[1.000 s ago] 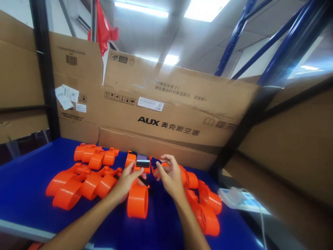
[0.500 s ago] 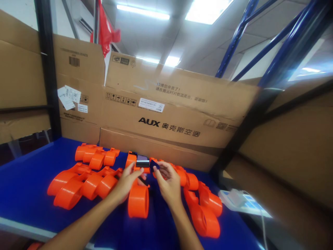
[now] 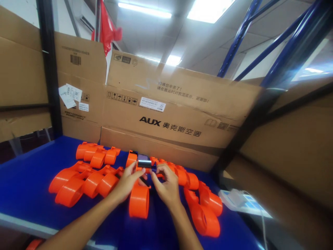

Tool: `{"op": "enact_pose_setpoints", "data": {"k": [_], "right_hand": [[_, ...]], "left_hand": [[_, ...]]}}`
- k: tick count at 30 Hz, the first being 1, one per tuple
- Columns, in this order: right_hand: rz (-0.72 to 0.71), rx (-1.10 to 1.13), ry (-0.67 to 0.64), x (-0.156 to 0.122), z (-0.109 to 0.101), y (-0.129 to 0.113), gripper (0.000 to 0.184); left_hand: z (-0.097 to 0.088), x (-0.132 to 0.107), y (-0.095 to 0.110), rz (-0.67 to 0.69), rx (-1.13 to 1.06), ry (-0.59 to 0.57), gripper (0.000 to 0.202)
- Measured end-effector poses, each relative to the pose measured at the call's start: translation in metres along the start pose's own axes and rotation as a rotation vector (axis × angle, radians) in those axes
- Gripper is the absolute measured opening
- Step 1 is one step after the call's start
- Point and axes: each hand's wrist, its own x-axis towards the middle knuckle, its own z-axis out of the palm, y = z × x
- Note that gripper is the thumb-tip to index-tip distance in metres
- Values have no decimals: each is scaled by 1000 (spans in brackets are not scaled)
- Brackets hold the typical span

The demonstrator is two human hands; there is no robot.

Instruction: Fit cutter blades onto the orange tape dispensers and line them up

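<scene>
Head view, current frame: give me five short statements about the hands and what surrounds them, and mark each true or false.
1. The left hand holds a black toothed piece. True.
2. The right hand lies flat, holding nothing. False: its curled fingers hold a dark blue piece beside the toothed piece.
3. Orange parts lie on both sides of the hands. True.
4. The cardboard behind the table is printed "AUX". True.
5. The red material hangs at the upper right. False: it hangs at the upper left.
</scene>
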Motion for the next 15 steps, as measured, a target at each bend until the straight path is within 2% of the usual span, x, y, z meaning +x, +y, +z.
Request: {"op": "enact_pose_setpoints", "data": {"k": [6,15], "right_hand": [[-55,-47,-95,3,-3,-3,19],[-67,-70,-198,4,-5,-6,21]], "left_hand": [[3,-2,2,-42,-37,-12,41],[4,-3,4,-33,-100,11,36]]}}
